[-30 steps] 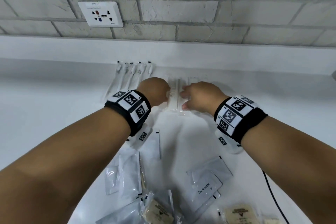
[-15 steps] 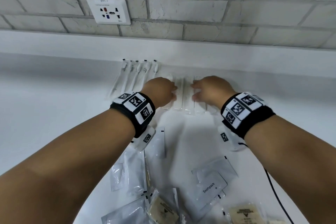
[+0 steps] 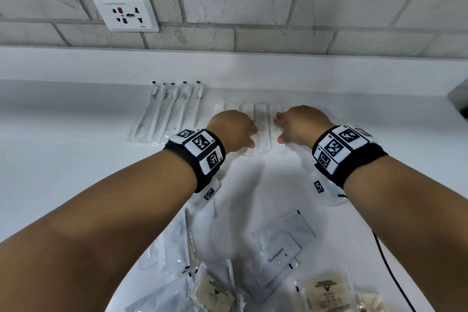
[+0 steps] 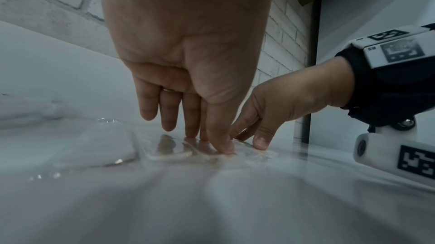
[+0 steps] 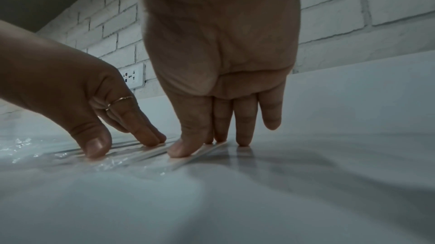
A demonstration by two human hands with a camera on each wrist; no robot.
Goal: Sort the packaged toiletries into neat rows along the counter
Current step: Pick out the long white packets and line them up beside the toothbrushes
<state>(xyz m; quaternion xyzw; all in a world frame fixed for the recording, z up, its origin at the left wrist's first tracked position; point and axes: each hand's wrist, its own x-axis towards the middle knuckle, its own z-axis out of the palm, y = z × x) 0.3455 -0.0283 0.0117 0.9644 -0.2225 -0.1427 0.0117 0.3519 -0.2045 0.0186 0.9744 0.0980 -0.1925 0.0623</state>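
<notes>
A row of clear-wrapped white comb packets (image 3: pixel 262 124) lies side by side on the white counter (image 3: pixel 76 159), right of a row of wrapped toothbrushes (image 3: pixel 167 111). My left hand (image 3: pixel 231 132) presses straight fingers (image 4: pixel 216 136) down on the packets from the left. My right hand (image 3: pixel 301 124) presses on them from the right, thumb and fingertips (image 5: pixel 181 149) flat on the wrap (image 5: pixel 141 155). Neither hand grips anything. Between the hands one or two packets show.
Loose packets lie near me: a toothpaste sachet (image 3: pixel 276 253), clear sachets (image 3: pixel 174 243) and tan soap packs (image 3: pixel 326 289). A wall socket (image 3: pixel 125 12) sits on the brick wall above a raised ledge (image 3: pixel 329 71). A black cable (image 3: pixel 390 273) runs at the right.
Both hands have slid away from me toward the wall with the comb packets, bringing them closer in line with the toothbrush row. Fingers stay pressed on the wrap.
</notes>
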